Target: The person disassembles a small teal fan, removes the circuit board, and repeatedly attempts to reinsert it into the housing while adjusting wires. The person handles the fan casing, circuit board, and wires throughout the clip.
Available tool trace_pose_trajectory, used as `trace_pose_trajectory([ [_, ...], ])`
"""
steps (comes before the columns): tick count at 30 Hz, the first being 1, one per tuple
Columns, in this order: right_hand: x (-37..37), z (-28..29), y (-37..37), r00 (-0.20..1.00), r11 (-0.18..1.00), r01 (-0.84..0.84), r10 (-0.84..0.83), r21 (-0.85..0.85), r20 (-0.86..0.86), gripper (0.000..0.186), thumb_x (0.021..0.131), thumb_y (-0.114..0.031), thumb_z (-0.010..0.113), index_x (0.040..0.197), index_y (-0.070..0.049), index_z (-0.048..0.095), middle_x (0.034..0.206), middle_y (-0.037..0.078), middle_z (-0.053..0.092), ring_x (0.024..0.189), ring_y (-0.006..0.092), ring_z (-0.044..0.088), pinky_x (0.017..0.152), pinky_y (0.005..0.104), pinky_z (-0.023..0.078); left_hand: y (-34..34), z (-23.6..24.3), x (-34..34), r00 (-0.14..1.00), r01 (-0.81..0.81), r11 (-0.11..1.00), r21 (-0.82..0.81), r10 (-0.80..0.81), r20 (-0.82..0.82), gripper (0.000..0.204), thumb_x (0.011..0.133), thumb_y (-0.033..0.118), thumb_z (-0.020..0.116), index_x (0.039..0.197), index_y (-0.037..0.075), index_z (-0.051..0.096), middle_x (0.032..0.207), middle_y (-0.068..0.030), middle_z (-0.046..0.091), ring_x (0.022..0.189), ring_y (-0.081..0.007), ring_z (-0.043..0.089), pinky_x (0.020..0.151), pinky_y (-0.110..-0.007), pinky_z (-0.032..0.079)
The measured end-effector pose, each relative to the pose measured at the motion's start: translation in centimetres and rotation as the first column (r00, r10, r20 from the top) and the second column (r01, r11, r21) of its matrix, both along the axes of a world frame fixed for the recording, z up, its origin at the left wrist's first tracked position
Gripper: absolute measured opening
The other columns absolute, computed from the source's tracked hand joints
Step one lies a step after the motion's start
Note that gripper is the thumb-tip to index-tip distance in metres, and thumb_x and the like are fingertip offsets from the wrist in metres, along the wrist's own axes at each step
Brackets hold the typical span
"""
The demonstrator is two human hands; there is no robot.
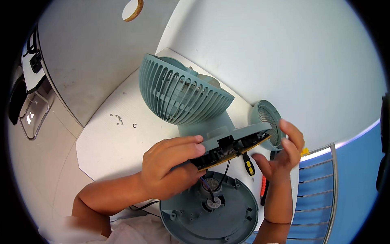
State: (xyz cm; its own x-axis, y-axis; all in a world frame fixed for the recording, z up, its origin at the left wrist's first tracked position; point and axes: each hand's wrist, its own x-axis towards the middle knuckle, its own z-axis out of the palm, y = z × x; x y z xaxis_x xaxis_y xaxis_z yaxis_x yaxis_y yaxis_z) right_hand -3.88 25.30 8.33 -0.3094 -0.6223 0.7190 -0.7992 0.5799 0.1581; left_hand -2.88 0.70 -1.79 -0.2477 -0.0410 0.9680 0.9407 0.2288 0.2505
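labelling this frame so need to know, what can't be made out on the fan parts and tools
All in the head view:
Circuit board: flat face, turned nearly edge-on; left end, hidden by the left hand.
Fan grille: full interior, screened by its slats.
Black-and-yellow handle: far end, hidden behind the board.
Tiny metal pieces: exact kind, too small.
Red tool: full shape, partly behind the right forearm.

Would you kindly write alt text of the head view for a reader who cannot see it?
A person's left hand holds a grey-green panel fitted with a circuit board, the right hand open beside its right end. Below is a round, opened base; beyond, on a white table, sits a slatted fan housing.
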Motion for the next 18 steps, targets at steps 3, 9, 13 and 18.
trace_pose_trajectory([
  [3,4.2,-2.0,3.8,0.994,0.994,0.105,-0.106,0.042,0.008,0.043,0.075,0.001,0.062,0.114,-0.011,0.048,0.114,0.018,0.057,0.102,0.0372,0.056,0.086,0.0454,0.045,0.1,0.0,0.1,1.000,-0.001,1.000,-0.004,0.001,0.005,0.024,0.056,0.005,0.077,0.066,0.005,0.054,0.109,-0.0163,0.060,0.092,-0.0345,0.066,0.061,-0.035,0.055],
  [9,17.3,-9.4,11.8,0.694,0.849,0.513,-0.495,0.122,0.523,0.085,0.069,0.001,0.060,0.145,-0.010,0.025,0.134,0.025,0.044,0.115,0.0432,0.049,0.096,0.0496,0.040,0.3,-0.2,-0.1,1.000,-0.010,1.000,0.019,0.010,0.009,0.024,0.058,0.003,0.076,0.067,0.004,0.054,0.111,-0.0190,0.059,0.091,-0.0340,0.066,0.064,-0.034,0.054],
  [13,18.9,-15.0,9.6,0.893,0.896,0.386,-0.303,-0.221,0.332,0.078,0.070,-0.017,0.073,0.137,-0.012,0.034,0.131,0.023,0.046,0.116,0.0410,0.050,0.099,0.0509,0.041,0.9,0.0,0.0,0.999,-0.051,0.998,0.020,0.051,0.003,0.023,0.061,0.002,0.076,0.067,0.002,0.053,0.113,-0.0226,0.058,0.088,-0.0313,0.064,0.066,-0.033,0.053],
  [18,16.2,-11.7,7.0,0.886,0.899,0.386,-0.298,-0.209,0.355,0.011,0.077,-0.013,0.062,0.078,-0.006,0.055,0.093,0.013,0.067,0.098,0.0333,0.062,0.094,0.0498,0.047,0.3,-0.3,0.5,0.998,-0.048,0.999,-0.003,0.048,0.041,0.019,0.064,0.004,0.076,0.072,0.001,0.059,0.118,-0.0234,0.055,0.089,-0.0290,0.061,0.071,-0.032,0.050],
])
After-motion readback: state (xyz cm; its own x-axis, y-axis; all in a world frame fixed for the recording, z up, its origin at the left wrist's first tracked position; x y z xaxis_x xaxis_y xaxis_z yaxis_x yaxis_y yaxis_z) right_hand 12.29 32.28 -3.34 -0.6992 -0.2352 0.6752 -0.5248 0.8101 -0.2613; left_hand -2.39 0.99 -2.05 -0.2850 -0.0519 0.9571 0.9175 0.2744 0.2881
